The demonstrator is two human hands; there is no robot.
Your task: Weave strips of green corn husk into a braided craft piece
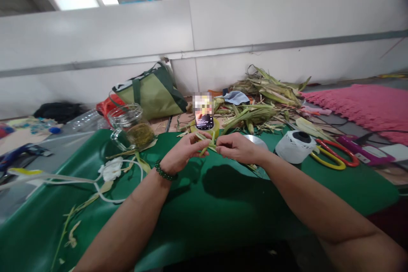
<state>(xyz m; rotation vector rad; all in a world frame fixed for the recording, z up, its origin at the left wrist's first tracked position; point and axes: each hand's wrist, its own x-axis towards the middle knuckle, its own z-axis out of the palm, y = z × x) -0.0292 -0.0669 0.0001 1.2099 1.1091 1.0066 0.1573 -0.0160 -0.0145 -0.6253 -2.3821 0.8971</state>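
Note:
Both hands meet above the middle of a green mat (197,221), close to its far edge. My left hand (186,149), with a green bead bracelet (164,173) at the wrist, pinches green corn husk strips (206,146) between thumb and fingers. From the other side, my right hand (237,148) is closed at the strips' right end, its fingertips pressed together on them. Just behind the hands a phone (204,112) with a lit screen leans upright on a yellow tape roll (216,129). How the strips cross inside the fingers is hard to make out.
A glass mug (127,125) of yellowish liquid stands left, before a green bag (156,93). Heaped corn husks (267,89) lie behind. On the right are a white roll (295,146), red-and-yellow-handled scissors (336,157) and pink cloth (363,110). White tubing (79,178) crosses the left side.

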